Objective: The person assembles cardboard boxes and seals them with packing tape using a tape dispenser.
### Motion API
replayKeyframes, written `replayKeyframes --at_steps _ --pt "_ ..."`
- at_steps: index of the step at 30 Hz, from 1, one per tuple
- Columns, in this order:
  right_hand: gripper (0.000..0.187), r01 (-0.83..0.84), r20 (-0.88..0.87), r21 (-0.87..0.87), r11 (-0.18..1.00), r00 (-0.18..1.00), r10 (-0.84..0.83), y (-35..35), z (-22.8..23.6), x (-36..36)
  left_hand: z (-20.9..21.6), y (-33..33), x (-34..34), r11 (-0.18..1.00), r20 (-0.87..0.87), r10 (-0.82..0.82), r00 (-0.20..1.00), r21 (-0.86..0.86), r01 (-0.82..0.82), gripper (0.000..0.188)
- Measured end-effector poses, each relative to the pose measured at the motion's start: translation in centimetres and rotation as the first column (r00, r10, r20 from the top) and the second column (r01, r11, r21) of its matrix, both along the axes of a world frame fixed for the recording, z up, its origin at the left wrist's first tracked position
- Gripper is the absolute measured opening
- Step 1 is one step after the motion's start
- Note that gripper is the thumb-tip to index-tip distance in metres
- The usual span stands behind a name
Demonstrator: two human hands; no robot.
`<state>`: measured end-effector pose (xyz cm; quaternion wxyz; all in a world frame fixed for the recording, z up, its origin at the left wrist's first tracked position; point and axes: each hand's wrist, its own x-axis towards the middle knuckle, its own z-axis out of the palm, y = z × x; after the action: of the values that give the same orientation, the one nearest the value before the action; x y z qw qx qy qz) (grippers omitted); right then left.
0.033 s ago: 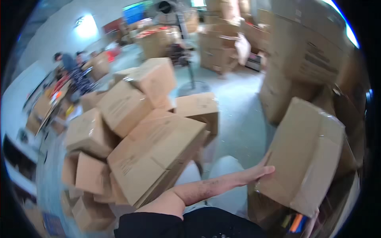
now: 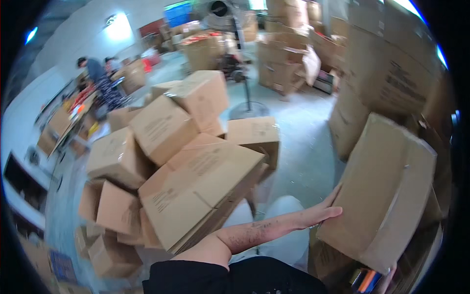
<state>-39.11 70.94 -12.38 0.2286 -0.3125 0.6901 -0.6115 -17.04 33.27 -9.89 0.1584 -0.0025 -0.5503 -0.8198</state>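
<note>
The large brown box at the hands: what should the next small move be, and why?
Perhaps raise its lower edge slightly. The left hand grips the box by its left side, the right hand shows only partly at the lower corner, and an orange item shows just below that edge, so lifting might avoid catching it.

Worn on the head, the left of two side-by-side fisheye cameras looks down and ahead across a workroom. The left hand (image 2: pixel 327 213) and open-sided carton (image 2: pixel 377 196) sit close, lower right; heaped cardboard boxes (image 2: pixel 164 128) fill the left middle ground, with a pedestal fan (image 2: pixel 219 8) far back. Dark rounded corners frame the bent white wall (image 2: pixel 78 44).
</note>
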Motion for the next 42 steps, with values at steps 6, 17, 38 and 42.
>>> replayKeyframes --at_steps 6,17,38,42 --pt "0.094 -0.261 -0.525 -0.224 0.939 0.844 0.109 -18.6 10.7 6.5 6.9 -10.6 15.3 0.915 -0.131 0.338 0.932 -0.187 -0.358 0.089" --pt "0.07 -0.662 -0.843 0.347 0.664 0.09 0.53 -56.8 25.4 38.9 -0.1 -27.1 39.6 0.194 -0.314 0.949 0.036 0.489 -0.851 0.072" --pt "0.055 0.148 0.484 0.119 0.982 0.855 -0.188 -31.1 -4.4 6.5 -12.4 -26.2 53.0 0.321 0.184 0.821 -0.54 -0.932 0.17 0.062" --pt "0.038 0.278 0.3 0.277 0.92 0.884 -0.358 -18.4 -17.1 -2.3 -19.1 -24.3 62.3 0.28 0.211 0.847 -0.487 -0.957 0.071 0.069"
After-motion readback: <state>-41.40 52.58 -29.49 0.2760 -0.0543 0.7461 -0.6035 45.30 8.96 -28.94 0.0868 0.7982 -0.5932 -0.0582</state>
